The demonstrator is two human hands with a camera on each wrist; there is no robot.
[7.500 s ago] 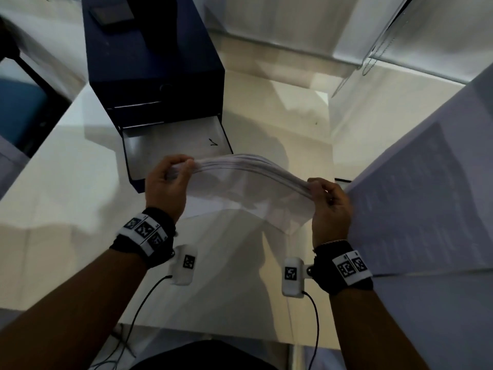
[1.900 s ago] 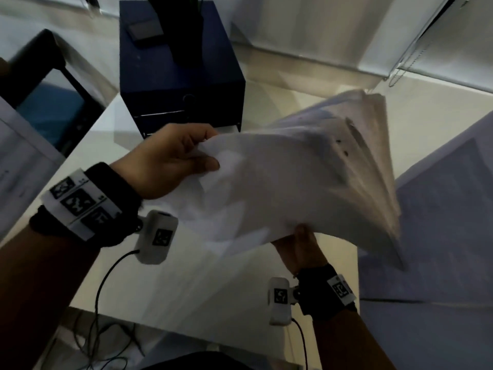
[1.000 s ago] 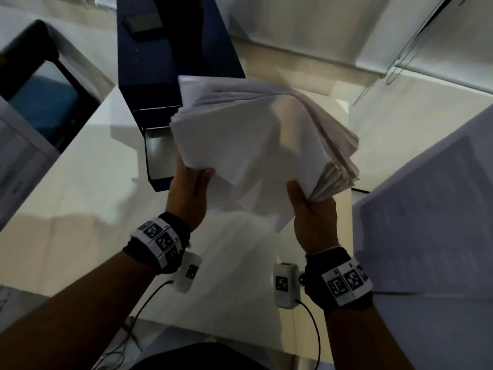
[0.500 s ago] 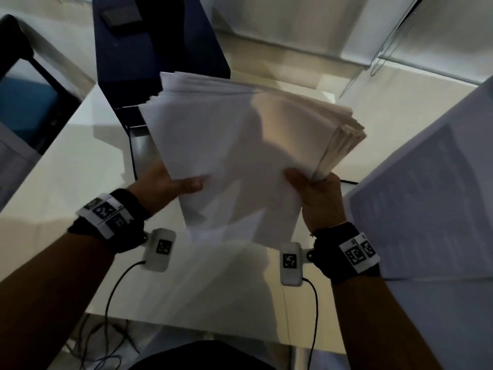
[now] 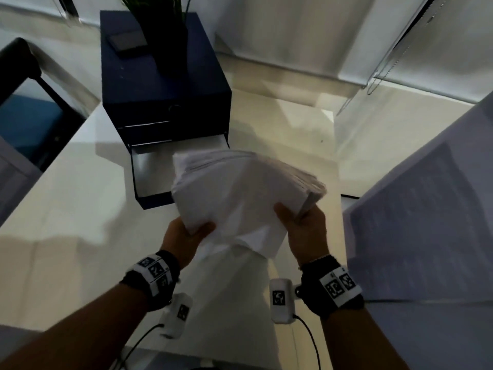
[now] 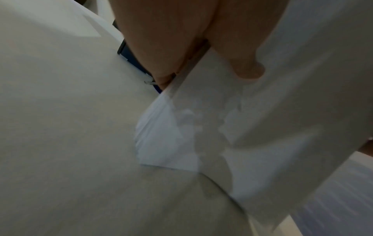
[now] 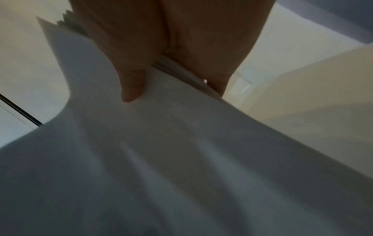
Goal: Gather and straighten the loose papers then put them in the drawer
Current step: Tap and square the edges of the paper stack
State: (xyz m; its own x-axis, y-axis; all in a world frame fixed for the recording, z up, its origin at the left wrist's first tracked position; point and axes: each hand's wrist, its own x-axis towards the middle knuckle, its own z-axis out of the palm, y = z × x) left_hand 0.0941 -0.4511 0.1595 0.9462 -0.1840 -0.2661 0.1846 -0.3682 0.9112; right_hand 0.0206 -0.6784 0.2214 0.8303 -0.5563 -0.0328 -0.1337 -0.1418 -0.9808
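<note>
Thick stack of white paper sheets, edges fanned, held above pale glossy worktop before open dark-blue drawer, left hand and right hand each in pinching grip at near corners; advise squaring edges, then lowering flat.

Open drawer (partly covered by papers), bare left

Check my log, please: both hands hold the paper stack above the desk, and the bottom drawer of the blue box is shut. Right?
One thing is off: the drawer is open, pulled out toward the person, as the head view shows. The rest stands: the left hand and right hand both hold the paper stack above the desk, in front of the blue box.
</note>
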